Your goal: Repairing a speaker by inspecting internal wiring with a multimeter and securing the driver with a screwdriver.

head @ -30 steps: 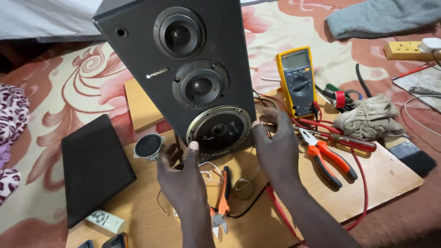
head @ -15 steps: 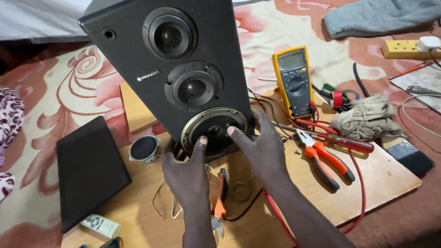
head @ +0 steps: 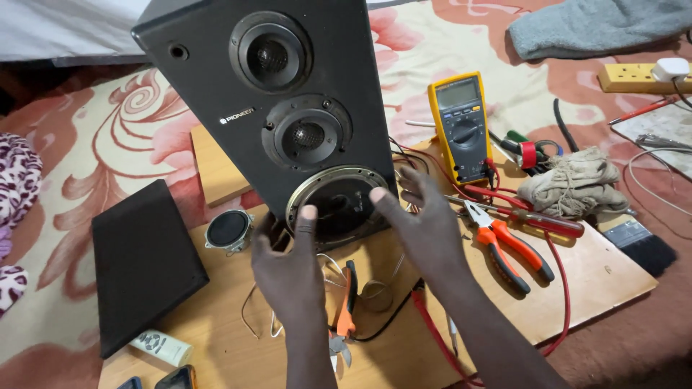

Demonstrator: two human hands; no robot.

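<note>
A tall black speaker cabinet [head: 288, 108] fills the upper centre of the frame, tilted back on a wooden board [head: 591, 277]. It has two round drivers stacked above a large woofer opening [head: 337, 205] ringed in bare metal at its foot. The left hand [head: 288, 270] sits at the ring's lower left, fingers half curled, holding nothing. The right hand [head: 425, 230] is at the ring's right edge, fingers spread, thumb on the rim. Orange-handled pliers [head: 508, 248] and a yellow multimeter [head: 461, 126] lie to the right.
</note>
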